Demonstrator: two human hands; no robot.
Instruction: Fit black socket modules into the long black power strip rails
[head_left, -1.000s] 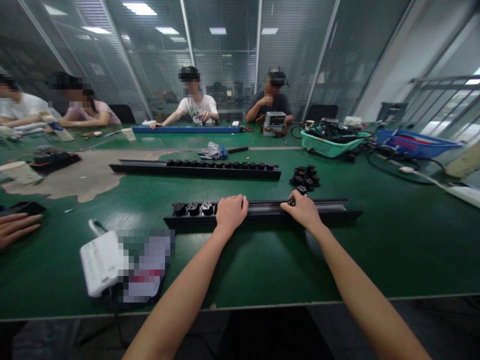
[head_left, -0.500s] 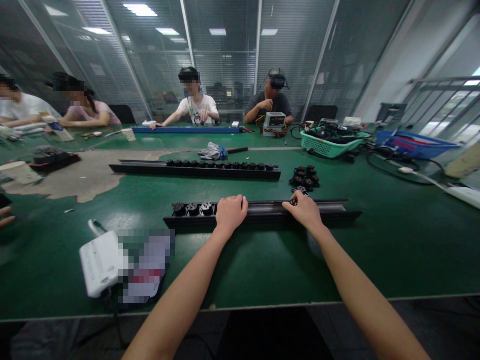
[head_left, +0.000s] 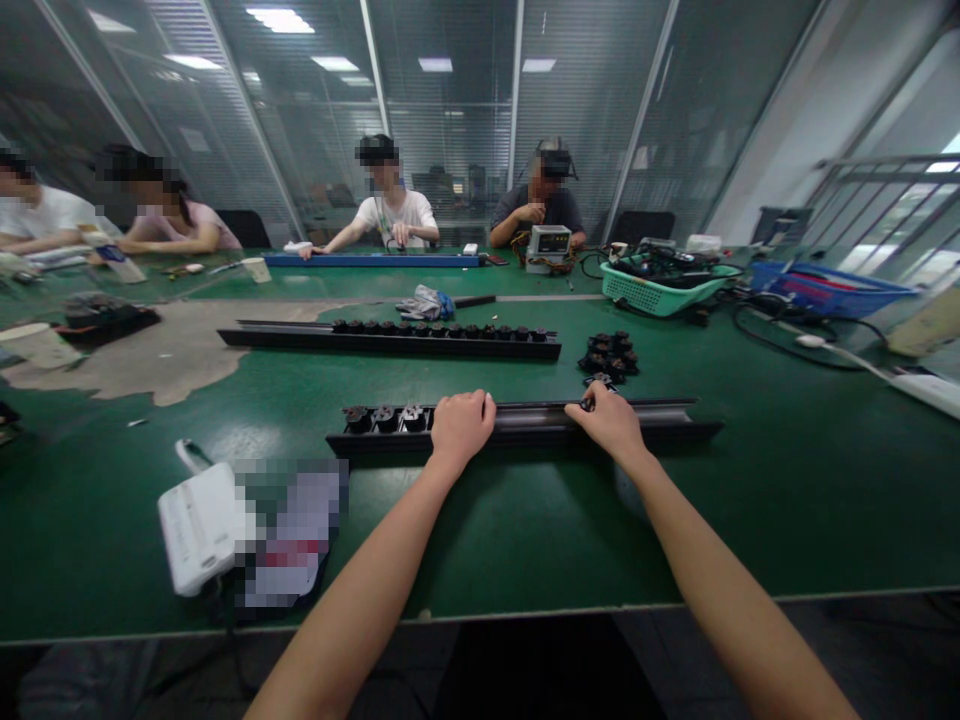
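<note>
A long black channel rail [head_left: 675, 430] lies across the table in front of me. Three small round black socket-like parts [head_left: 385, 418] sit in its left end. Just right of them, my left hand [head_left: 463, 428] is closed over the rail, its fingertips hidden on the far side. My right hand [head_left: 613, 422] pinches a small dark part [head_left: 587, 404] at the rail's far edge, mostly covered by the fingers. Beyond that hand is a cluster of similar black parts [head_left: 611, 353]. Farther back, a second black rail [head_left: 390, 343] holds a row of them.
A white device [head_left: 199, 530] and a pixelated flat item [head_left: 296, 540] lie front left. Behind are grey gloves [head_left: 424, 302], a green basket [head_left: 660, 292], a blue basket [head_left: 832, 290] and cables. Several people sit across the table, one beside a blue bar [head_left: 375, 261].
My hands and the near rail hold the same place. Another person's hand at the far left edge is no longer visible. Across the table, the person in white has shifted one hand slightly.
</note>
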